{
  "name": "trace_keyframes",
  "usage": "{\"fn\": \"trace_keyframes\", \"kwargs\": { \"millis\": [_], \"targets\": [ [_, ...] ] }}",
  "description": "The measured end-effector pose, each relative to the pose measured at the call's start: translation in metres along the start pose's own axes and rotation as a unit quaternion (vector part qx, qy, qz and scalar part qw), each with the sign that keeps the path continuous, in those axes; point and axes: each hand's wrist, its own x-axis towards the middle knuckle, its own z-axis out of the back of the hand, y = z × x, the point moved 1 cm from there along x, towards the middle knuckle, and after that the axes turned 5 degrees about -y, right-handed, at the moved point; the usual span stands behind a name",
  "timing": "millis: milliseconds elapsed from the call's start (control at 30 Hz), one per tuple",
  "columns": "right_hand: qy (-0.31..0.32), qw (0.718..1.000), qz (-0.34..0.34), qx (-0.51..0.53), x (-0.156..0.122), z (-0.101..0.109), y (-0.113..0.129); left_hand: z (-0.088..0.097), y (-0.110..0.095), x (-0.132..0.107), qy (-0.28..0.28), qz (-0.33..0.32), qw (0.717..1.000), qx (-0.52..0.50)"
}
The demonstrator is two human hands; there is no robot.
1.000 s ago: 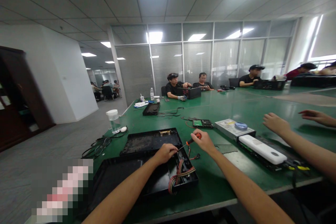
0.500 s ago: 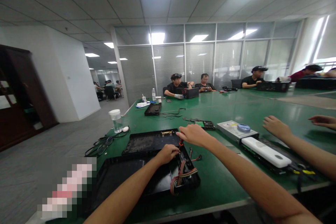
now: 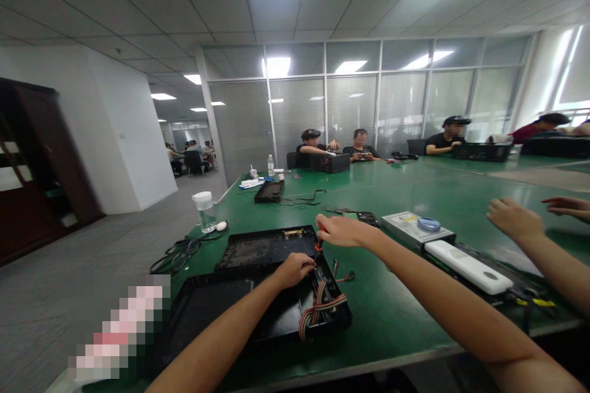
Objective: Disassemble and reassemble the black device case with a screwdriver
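Note:
An open black computer case [image 3: 258,310] lies on the green table [image 3: 405,313] in front of me, with a bundle of coloured ribbon cable [image 3: 318,310] at its right end. My left hand [image 3: 295,268] is closed at the case's inner right edge; what it pinches is hidden. My right hand [image 3: 343,231] grips a red-handled screwdriver [image 3: 319,244] upright, its tip down beside my left fingers. A black case panel [image 3: 267,247] lies just behind.
A silver drive [image 3: 415,227] with a blue tape roll and a white elongated device [image 3: 468,265] lie to the right, near another person's hands [image 3: 514,219]. A plastic cup [image 3: 205,210] and cables [image 3: 177,255] sit at left. Several people work at the far end.
My right hand has swung the screwdriver from a slant at the right to upright over the case's right end. The other person's hand has shifted right.

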Motion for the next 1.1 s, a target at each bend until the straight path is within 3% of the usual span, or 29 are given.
{"fn": "trace_keyframes", "kwargs": {
  "millis": [133, 233, 333, 433, 500, 533, 633, 700, 767, 833, 900, 1033, 1100],
  "targets": [
    [-0.032, 0.999, -0.027, -0.023, -0.003, 0.001, -0.001, 0.002, -0.004, 0.000, 0.010, 0.004, 1.000, 0.020],
    [-0.053, 0.997, 0.007, 0.060, -0.005, -0.006, -0.011, 0.006, -0.009, -0.001, 0.022, 0.005, 0.999, 0.032],
    [-0.102, 0.980, 0.010, 0.168, -0.008, -0.034, -0.034, 0.008, -0.013, -0.002, 0.022, 0.008, 0.999, 0.044],
    [-0.201, 0.930, -0.079, 0.297, -0.015, -0.082, -0.061, 0.007, -0.017, -0.004, 0.015, -0.001, 0.998, 0.058],
    [-0.229, 0.856, -0.155, 0.437, -0.020, -0.116, -0.075, 0.006, -0.018, -0.004, 0.007, -0.014, 0.997, 0.070],
    [-0.226, 0.802, -0.191, 0.519, -0.022, -0.131, -0.080, 0.006, -0.019, -0.004, 0.004, -0.021, 0.997, 0.079],
    [-0.237, 0.595, -0.261, 0.723, -0.022, -0.156, -0.087, 0.011, -0.021, -0.001, 0.007, -0.053, 0.991, 0.126],
    [-0.238, 0.480, -0.264, 0.802, -0.018, -0.157, -0.087, 0.022, -0.023, 0.002, 0.022, -0.075, 0.983, 0.165],
    [-0.218, 0.426, -0.241, 0.844, -0.014, -0.151, -0.084, 0.037, -0.024, 0.004, 0.044, -0.087, 0.976, 0.196],
    [-0.200, 0.432, -0.212, 0.854, -0.011, -0.145, -0.079, 0.052, -0.024, 0.003, 0.077, -0.089, 0.970, 0.213],
    [-0.205, 0.493, -0.190, 0.824, -0.011, -0.141, -0.075, 0.063, -0.023, -0.005, 0.121, -0.082, 0.961, 0.233],
    [-0.274, 0.708, -0.126, 0.638, -0.018, -0.126, -0.061, 0.067, -0.015, -0.037, 0.164, -0.053, 0.947, 0.272],
    [-0.269, 0.804, -0.060, 0.527, -0.027, -0.109, -0.047, 0.067, -0.012, -0.052, 0.161, -0.052, 0.953, 0.253]
  ]
}}
